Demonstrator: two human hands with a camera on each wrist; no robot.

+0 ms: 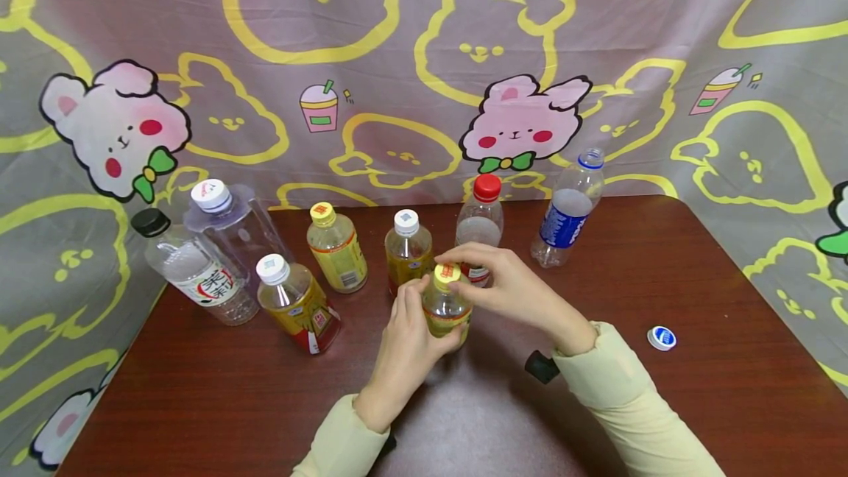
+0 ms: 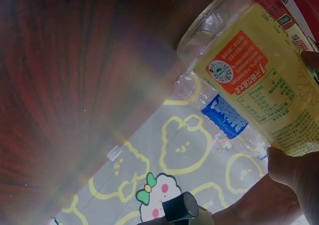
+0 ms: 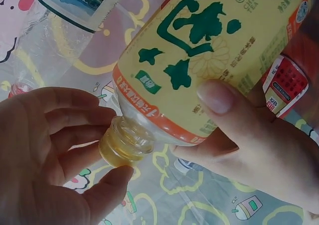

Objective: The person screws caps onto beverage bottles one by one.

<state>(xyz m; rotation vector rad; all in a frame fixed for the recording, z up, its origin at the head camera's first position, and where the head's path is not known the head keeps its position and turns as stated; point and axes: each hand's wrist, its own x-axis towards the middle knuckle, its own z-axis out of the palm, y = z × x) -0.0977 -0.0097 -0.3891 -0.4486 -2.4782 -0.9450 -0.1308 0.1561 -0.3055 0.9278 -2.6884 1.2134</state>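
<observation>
A tea bottle with a yellow label [image 3: 184, 70] and a yellow cap [image 1: 447, 274] stands between the two hands, over the near middle of the table. My left hand [image 1: 407, 341] grips its body, the thumb pressed along the label in the right wrist view. Around the cap, my right hand [image 1: 500, 282] has its thumb on one side and its fingers on the other. Below the cap the clear neck shows in the right wrist view; how tightly the cap sits, I cannot tell. The left wrist view shows the label's back [image 2: 249, 80] and the bottle's clear base.
Just behind stand a white-capped bottle [image 1: 408, 249] and a red-capped bottle [image 1: 479, 227]. An uncapped blue-label bottle [image 1: 563, 219] is farther right; a loose white cap [image 1: 662, 338] lies on the table [image 1: 729, 389]. Several capped bottles, including a black-capped one [image 1: 205, 278], stand left.
</observation>
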